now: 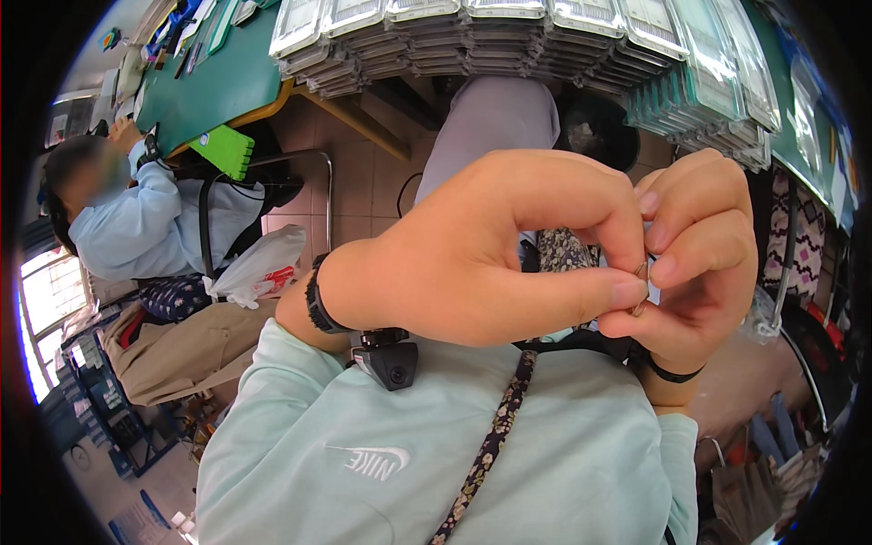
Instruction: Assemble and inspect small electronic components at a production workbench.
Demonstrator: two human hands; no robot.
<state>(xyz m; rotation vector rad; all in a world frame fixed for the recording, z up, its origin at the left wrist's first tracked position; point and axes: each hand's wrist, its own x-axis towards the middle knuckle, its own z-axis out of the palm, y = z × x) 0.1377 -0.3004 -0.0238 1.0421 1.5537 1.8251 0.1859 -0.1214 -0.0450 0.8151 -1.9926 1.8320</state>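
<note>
My left hand [472, 250] and my right hand [713, 245] meet in front of my chest with their fingertips together. Between them is a small, thin, gold-coloured wire-like piece [642, 271], perhaps a ring or loop; its exact kind is too small to make out. The left thumb and index finger pinch it from one side, and the right thumb and fingers close on it from the other. Most of the piece is hidden by the fingertips. A black strap [320, 300] with a small black camera [389, 361] sits on my left wrist.
Stacks of clear plastic trays [472, 41] line the table edge ahead, with greenish ones [699, 91] at the right. At the left, a person in light blue [136, 222] sits by a green table [213, 82]. A white plastic bag [263, 263] hangs near their chair.
</note>
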